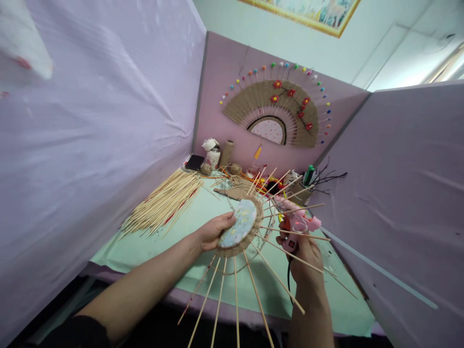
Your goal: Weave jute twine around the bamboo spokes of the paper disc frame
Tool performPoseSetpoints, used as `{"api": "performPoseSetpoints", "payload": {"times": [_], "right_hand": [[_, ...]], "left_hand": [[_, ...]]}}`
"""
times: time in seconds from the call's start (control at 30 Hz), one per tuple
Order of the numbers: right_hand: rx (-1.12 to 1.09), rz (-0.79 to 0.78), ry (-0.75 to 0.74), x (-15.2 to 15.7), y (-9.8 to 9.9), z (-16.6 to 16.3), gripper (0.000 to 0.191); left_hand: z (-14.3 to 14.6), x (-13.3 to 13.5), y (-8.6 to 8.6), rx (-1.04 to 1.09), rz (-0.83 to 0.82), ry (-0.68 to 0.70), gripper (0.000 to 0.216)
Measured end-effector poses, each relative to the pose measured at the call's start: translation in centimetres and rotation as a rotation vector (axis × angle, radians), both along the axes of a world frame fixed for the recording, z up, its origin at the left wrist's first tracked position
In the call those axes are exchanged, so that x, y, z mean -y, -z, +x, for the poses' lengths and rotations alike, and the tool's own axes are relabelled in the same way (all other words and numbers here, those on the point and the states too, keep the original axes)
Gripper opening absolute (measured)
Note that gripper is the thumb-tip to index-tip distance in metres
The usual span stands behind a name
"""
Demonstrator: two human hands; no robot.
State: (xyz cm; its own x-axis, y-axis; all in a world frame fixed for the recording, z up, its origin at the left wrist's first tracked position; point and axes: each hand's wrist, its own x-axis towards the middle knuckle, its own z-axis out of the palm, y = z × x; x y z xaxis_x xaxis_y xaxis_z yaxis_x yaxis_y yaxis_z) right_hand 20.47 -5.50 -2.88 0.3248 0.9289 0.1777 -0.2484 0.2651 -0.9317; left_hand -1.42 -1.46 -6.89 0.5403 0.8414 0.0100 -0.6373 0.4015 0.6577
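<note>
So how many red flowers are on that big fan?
6: two red flowers, one above the other, near the top of the fan, one right of them, then three down its right side. None looks hidden.

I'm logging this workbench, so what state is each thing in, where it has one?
Left hand: gripping the half-round
Half-round: held up, tilted, sticks splayed from its curved edge
Right hand: closed around the glue gun
Glue gun: held, red light glowing
Skewers: loose, piled on the table
Fan: spread open, on the back panel
Tassel: hanging
Twine cone: upright
Phone: lying down, screen dark
</note>
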Motion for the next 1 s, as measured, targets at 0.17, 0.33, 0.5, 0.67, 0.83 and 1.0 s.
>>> {"api": "performPoseSetpoints", "payload": {"times": [0.17,0.33,0.5,0.67,0.83,1.0], "right_hand": [[-0.003,-0.02,0.013,0.03,0.14,0.01,0.043],[-0.009,-0.005,0.006,0.18,-0.09,-0.26,0.047],[-0.018,-0.008,-0.007,0.22,-0.14,-0.46,0.047],[-0.016,-0.001,0.004,0.09,0.17,-0.29,0.045],[-0.027,-0.009,-0.002,-0.02,0.33,-0.26,0.045],[-0.009,-0.001,-0.006,0.0,0.29,-0.4,0.047]], "left_hand": [[0.08,0.04,0.02,-0.018,0.002,-0.018,0.04],[0.05,-0.04,0.22,-0.012,0.006,-0.009,0.044],[0.04,0.01,0.21,0.003,0.0,-0.001,0.044],[0.05,-0.04,0.28,0.009,0.002,0.007,0.042],[-0.02,-0.07,0.21,0.015,-0.005,0.012,0.04],[-0.07,-0.08,0.23,0.031,0.02,0.028,0.044]]}}
